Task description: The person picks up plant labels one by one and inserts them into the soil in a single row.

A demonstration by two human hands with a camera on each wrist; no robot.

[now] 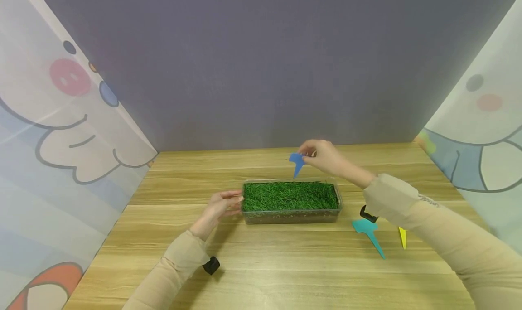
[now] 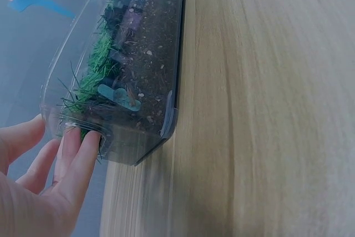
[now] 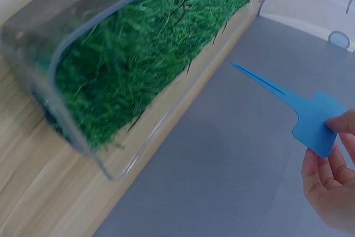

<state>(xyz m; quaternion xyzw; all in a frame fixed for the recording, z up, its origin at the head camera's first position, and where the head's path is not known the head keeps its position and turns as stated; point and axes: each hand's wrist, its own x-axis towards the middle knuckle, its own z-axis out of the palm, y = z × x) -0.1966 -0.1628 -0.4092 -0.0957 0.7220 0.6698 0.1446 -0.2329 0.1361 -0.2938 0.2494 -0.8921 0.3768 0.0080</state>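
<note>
A clear plastic box [image 1: 292, 217] holds dark soil under green artificial-looking grass [image 1: 285, 196]. My left hand [image 1: 221, 206] is at the box's left end, its fairly straight fingers [image 2: 83, 162] touching the end wall near the rim. Above the box's far rim, my right hand [image 1: 324, 157] pinches a blue T-shaped plant label [image 1: 298, 161] by its wide head. The label's pointed stem [image 3: 266, 84] slants down, apart from the grass. In the right wrist view, the thumb lies on the label's face with the fingers behind it.
On the wooden table [image 1: 285, 264], a teal plant label [image 1: 368, 230] lies right of the box. A yellow pointed piece [image 1: 403, 237] lies beside it, partly hidden by the right sleeve. A grey panel [image 1: 277, 74] stands behind the table, with cartoon-printed panels at both sides.
</note>
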